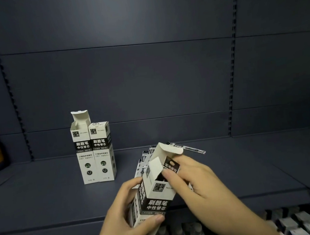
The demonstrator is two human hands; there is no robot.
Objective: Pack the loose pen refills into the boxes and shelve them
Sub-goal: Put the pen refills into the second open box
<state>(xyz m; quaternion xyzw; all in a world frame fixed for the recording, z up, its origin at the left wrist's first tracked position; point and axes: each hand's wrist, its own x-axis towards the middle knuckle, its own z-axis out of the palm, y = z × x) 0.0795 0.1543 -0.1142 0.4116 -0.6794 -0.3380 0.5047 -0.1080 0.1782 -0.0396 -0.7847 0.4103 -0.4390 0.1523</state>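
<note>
The left hand (123, 215) grips a tall white-and-black cardboard refill box (154, 190) around its body, held tilted above the dark shelf (43, 197), while the right hand's (194, 182) fingers pinch at its open mouth. Thin card crushes easily, so holding it by the long edges seems wise. Loose packaged refills (192, 148) lie just behind.

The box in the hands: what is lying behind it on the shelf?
Behind the held box, loose pen refills in clear wrappers lie on the shelf. Only their ends show past the open flap; the box and right hand cover the rest, so their number is unclear.
</note>
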